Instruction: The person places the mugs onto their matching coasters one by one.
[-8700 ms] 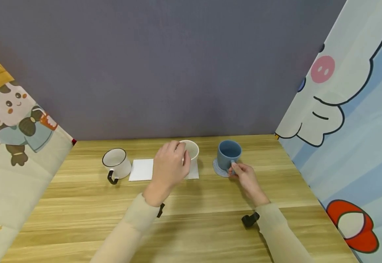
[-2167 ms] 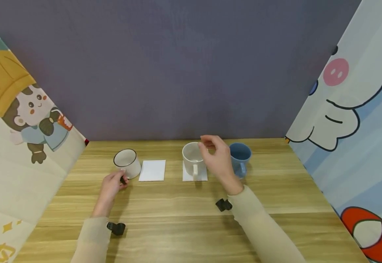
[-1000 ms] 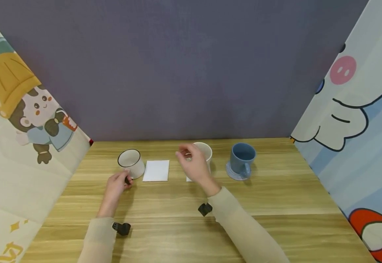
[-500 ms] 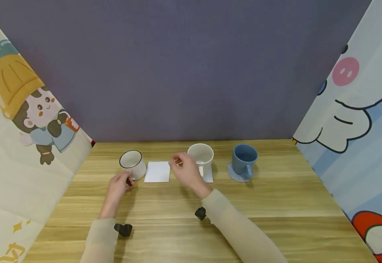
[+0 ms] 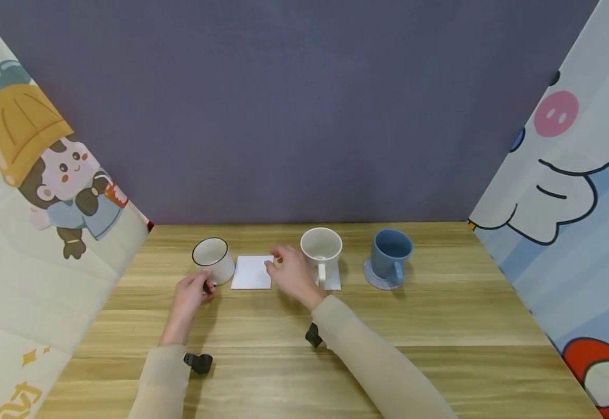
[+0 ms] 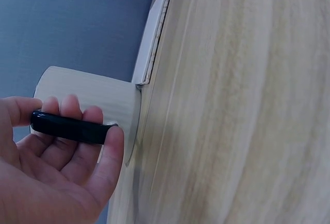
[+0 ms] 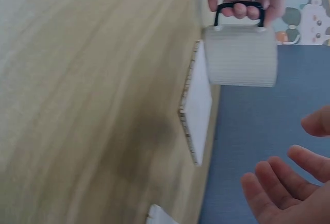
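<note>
A white mug (image 5: 223,269) with a dark rim stands upright at the left, just beside a bare white square coaster (image 5: 251,272). My left hand (image 5: 188,294) grips its black handle (image 6: 69,128), fingers curled through the loop and the thumb against its lower end. Over the coaster's right edge hovers my right hand (image 5: 294,275), fingers loosely bent and apart, holding nothing; in the right wrist view it is partly cut off by the frame. Right behind that hand, a plain white mug (image 5: 330,263) sits on a second white coaster (image 5: 333,279), handle toward me.
Farther right, a blue mug (image 5: 388,263) rests on a round blue-grey coaster (image 5: 375,280). A grey panel (image 5: 304,116) closes off the back of the wooden table (image 5: 262,361), and printed cloths (image 5: 48,291) hang at both sides.
My right hand has moved left from near the blue mug, past the plain white mug, to the bare coaster. Earlier, my left hand left the middle and took hold of the dark-rimmed mug's handle.
</note>
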Demonstrator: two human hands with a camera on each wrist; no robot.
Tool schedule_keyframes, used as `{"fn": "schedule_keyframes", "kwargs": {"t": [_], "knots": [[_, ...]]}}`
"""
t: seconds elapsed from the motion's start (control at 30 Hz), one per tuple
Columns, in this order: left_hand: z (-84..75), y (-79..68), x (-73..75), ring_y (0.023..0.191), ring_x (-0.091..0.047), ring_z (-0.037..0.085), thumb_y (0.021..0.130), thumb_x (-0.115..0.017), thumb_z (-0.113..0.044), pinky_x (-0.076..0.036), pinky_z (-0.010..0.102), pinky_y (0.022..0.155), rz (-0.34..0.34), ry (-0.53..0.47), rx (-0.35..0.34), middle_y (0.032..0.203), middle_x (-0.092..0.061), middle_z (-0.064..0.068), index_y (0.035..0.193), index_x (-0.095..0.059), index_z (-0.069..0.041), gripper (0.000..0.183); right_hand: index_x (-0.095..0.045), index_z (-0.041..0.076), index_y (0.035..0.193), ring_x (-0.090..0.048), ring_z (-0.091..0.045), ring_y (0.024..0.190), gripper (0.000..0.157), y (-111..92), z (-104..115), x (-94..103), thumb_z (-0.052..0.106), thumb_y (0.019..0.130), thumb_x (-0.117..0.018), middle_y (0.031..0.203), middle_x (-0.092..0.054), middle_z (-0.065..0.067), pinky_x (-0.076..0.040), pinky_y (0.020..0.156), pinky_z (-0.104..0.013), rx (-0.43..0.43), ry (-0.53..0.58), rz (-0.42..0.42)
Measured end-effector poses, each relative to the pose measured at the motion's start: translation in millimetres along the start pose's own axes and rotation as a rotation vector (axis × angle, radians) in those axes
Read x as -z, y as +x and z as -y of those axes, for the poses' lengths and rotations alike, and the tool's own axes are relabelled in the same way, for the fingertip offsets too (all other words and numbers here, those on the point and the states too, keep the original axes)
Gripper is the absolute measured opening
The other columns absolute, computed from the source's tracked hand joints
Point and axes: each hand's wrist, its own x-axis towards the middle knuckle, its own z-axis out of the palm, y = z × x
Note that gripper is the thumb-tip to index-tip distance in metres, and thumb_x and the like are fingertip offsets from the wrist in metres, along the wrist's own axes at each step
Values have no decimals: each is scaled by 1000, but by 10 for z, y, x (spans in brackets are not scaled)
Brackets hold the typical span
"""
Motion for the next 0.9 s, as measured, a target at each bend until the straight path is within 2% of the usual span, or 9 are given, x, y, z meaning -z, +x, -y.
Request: {"fn": "schedule_keyframes", "kwargs": {"t": [0.33, 0.57, 0.77, 0.9], "knots": [[0, 34, -17, 71, -57, 12, 107, -49, -21, -54, 25, 69, -1, -10, 6, 74, -58, 2, 85, -60, 7, 38, -69, 5, 123, -61, -27, 115, 35, 50, -141, -223, 26, 96, -64, 121, -67, -11, -50, 98, -42, -97, -60, 87], [3, 60, -37, 73, -60, 16, 106, -50, -21, -56, 27, 70, -13, -19, 6, 75, -59, 4, 90, -60, 10, 36, -68, 5, 124, -58, -30, 124, 35, 108, -225, -318, 25, 96, -64, 127, -66, -12, -46, 105, -44, -85, -104, 112], [8, 66, -46, 72, -60, 16, 106, -49, -20, -56, 28, 69, -23, -18, 3, 74, -58, 4, 91, -60, 11, 36, -66, 5, 129, -58, -30, 122, 39, 137, -308, -369, 26, 96, -64, 131, -63, -13, -47, 104, -43, -62, -172, 185], [9, 57, -41, 73, -59, 17, 106, -49, -21, -55, 28, 70, -21, -14, 4, 75, -58, 4, 87, -60, 9, 37, -65, 3, 130, -54, -32, 128, 40, 138, -338, -377, 25, 97, -64, 135, -61, -15, -43, 108, -45, -49, -215, 221]]}}
